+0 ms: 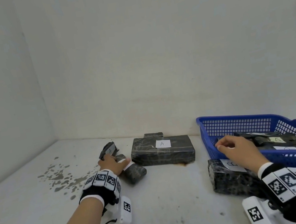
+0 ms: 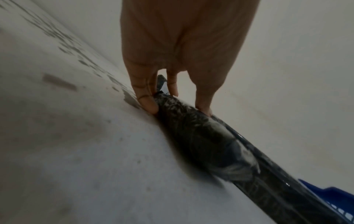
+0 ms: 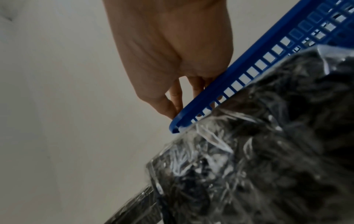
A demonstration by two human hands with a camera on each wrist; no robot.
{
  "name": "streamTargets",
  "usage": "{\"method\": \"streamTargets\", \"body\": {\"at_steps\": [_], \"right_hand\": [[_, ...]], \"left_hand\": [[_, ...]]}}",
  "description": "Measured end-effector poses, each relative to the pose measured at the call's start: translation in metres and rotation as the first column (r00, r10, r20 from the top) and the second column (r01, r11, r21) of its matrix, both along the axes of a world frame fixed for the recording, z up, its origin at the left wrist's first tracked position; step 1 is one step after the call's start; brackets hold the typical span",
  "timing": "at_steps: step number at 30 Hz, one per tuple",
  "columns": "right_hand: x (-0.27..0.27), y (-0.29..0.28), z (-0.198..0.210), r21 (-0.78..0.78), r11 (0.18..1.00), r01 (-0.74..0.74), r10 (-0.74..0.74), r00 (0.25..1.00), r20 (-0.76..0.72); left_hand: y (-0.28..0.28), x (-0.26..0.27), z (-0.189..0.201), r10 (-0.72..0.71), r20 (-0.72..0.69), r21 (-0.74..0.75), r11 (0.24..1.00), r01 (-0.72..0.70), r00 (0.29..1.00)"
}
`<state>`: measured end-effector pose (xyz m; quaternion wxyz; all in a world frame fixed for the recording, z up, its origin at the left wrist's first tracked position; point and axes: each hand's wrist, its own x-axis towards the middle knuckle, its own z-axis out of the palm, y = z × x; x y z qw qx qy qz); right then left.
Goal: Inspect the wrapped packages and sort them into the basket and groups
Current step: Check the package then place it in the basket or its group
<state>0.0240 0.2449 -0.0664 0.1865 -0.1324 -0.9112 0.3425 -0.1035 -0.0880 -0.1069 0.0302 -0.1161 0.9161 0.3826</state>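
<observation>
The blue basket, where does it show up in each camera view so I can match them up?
Head: the basket sits at right, on the table, with the right hand over its near-left corner.
Left wrist: only a blue corner at bottom right.
Right wrist: its rim runs diagonally from centre to top right.
Shared landmark: the basket's blue mesh wall.

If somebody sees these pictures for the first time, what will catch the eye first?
Probably the blue basket at the right by the wall, holding dark wrapped packages, with the right hand over its near rim. Next, the large flat package labelled A at the centre, and the left hand on a smaller package beside it.
</observation>
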Motion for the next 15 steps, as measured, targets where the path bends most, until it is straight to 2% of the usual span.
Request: {"method": "streamTargets", "body": {"at_steps": [3, 5, 7, 9, 12, 15], "right_hand": [[0.002, -0.001, -0.001, 0.035, 0.999, -0.019, 0.019, 1.000, -0.014], [0.003, 0.000, -0.001, 0.058, 0.998, -0.036, 0.037, 0.999, -0.023], [0.005, 0.002, -0.002, 0.058, 0.997, -0.051, 0.052, 0.998, -0.027], [0.007, 0.004, -0.002, 0.014, 0.998, -0.054, 0.055, 0.997, -0.045], [0.013, 0.003, 0.006, -0.063, 0.995, -0.076, 0.069, 0.992, -0.109], [0.026, -0.009, 0.028, -0.091, 0.980, -0.179, 0.161, 0.971, -0.174]], "left_hand": [[-0.003, -0.008, -0.003, 0.030, 0.053, 0.059, 0.998, -0.033, 0.998], [-0.008, -0.004, -0.002, 0.000, 0.126, 0.067, 0.998, -0.009, 0.992], [-0.013, 0.001, 0.000, -0.050, 0.121, 0.216, 0.976, 0.023, 0.991], [-0.018, 0.010, 0.007, -0.052, 0.072, 0.378, 0.926, 0.021, 0.996], [-0.022, 0.027, 0.030, -0.075, -0.034, 0.451, 0.889, 0.082, 0.997], [-0.014, 0.051, 0.066, -0.072, -0.239, 0.525, 0.829, 0.191, 0.968]]}}
